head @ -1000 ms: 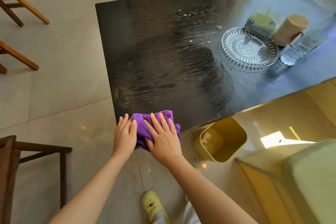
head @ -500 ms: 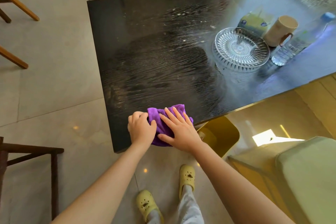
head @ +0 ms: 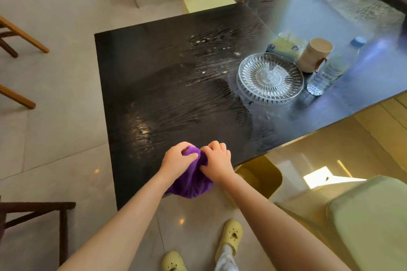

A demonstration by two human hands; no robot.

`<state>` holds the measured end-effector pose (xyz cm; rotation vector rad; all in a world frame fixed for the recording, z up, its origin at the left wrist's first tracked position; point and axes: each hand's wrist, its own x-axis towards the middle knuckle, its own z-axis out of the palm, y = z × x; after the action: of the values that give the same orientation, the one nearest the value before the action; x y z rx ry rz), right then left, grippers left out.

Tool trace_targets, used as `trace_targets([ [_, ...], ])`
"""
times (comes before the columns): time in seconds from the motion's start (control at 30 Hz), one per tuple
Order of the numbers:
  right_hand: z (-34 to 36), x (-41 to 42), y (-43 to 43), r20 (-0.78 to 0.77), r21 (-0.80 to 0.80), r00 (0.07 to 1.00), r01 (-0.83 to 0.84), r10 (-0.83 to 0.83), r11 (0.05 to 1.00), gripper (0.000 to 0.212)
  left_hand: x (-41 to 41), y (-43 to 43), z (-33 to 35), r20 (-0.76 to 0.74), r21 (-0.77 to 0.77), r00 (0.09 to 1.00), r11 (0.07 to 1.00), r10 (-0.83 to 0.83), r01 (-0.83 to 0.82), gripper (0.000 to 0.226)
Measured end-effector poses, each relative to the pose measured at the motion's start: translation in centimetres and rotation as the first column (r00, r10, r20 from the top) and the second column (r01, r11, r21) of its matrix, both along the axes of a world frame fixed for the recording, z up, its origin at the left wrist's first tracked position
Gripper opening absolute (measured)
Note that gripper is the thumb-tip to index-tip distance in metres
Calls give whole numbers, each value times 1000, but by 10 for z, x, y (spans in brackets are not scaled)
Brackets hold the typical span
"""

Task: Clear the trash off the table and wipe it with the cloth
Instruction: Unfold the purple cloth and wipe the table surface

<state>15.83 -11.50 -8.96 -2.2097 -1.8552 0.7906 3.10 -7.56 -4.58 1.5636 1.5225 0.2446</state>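
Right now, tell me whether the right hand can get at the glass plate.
Probably yes. Nothing stands on the table between the right hand and the plate. But it and the left hand both grip the cloth, so it would have to let go first.

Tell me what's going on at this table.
A person stands at the near edge of the black table, left hand and right hand both gripping a bunched purple cloth at that edge. The top shows wipe streaks and white specks farther in. A glass plate, mug, water bottle and tissue pack sit at the right; a yellow bin stands below.
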Motion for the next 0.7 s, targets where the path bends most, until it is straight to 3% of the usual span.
trace_targets([
  [0.1,9,34,7,-177,-38,982,68,-73,997,13,16,4,23,112,-7,989,995,-97,99,12],
  [0.17,20,64,8,-353,-77,922,139,-158,987,18,32,10,37,150,7,980,992,-129,130,15],
  [0.23,34,98,7,-419,-88,870,244,-258,966,23,49,19,53,180,19,974,991,-136,134,17],
  [0.37,67,165,8,-462,-50,821,353,-335,934,26,90,33,78,163,53,967,980,-198,192,18],
  [0.53,112,240,6,-384,-2,878,310,-287,951,15,144,44,98,120,166,963,961,-243,222,21],
  [0.7,148,293,-5,-380,39,870,354,-314,934,15,198,54,116,133,239,929,921,-345,308,19],
])
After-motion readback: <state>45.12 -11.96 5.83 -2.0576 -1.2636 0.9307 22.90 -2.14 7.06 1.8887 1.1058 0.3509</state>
